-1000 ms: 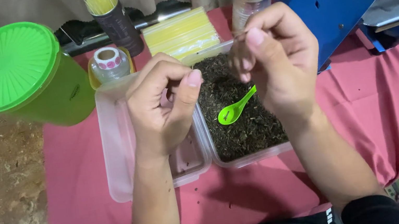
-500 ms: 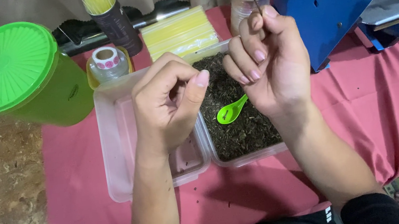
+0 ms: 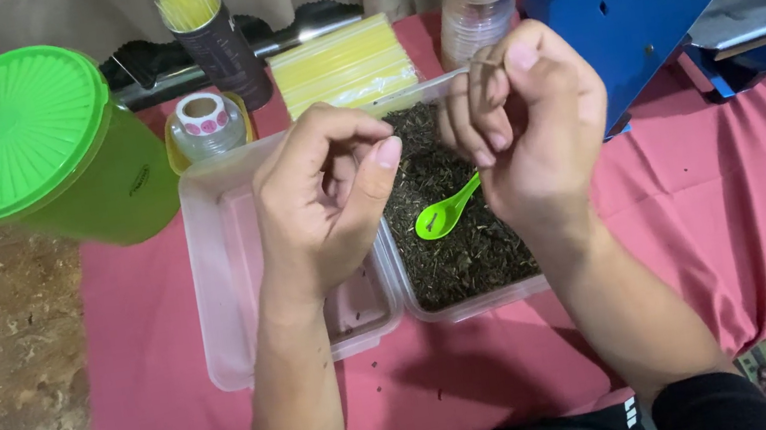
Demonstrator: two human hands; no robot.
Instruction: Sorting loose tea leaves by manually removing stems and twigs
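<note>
Left hand point(image 3: 326, 203): we see it curled over the empty clear tub point(image 3: 229, 268), thumb and fingers pinched together; whether anything sits between them we cannot tell.
Right hand point(image 3: 528, 138): raised at 2 o'clock from the left, fingertips closed on a thin dark sliver, too small to name.
Tea tub point(image 3: 465, 253): clear, full of dark dried leaves, directly below the right hand.
Green spoon point(image 3: 444, 216): lying on the leaves, handle toward 2 o'clock.
Green canister point(image 3: 39, 145): at 10 o'clock, lid on.
Red cloth point(image 3: 757, 210): under both tubs.

right hand point(image 3: 533, 132): fingers curled tighter than before, thin stick no longer poking above them
left hand point(image 3: 326, 203): barely shifted
</note>
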